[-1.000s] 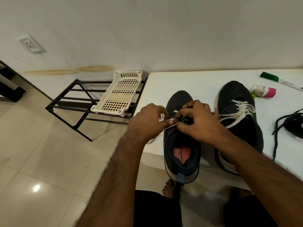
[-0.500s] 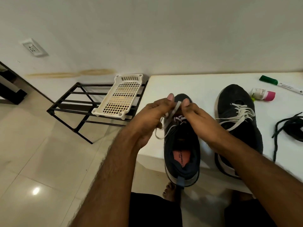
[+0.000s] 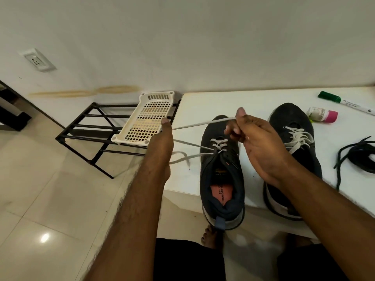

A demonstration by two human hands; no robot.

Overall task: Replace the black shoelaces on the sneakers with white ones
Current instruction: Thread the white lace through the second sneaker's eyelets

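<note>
One white lace (image 3: 203, 124) is stretching taut across mid-frame between both hands, running above the left sneaker (image 3: 222, 175) it is threading. Being flat, soft and light, it is best pinched near its stiff tip. The left hand (image 3: 162, 147) and right hand (image 3: 253, 138) are each pinching it. Black laces (image 3: 357, 157) are lying at right.

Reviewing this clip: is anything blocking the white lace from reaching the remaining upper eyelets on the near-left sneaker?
Nothing visible does. The white lace is stretched between the left hand and right hand above the left sneaker. Its upper eyelet area lies open, though the right hand hides part of the far side.
</note>
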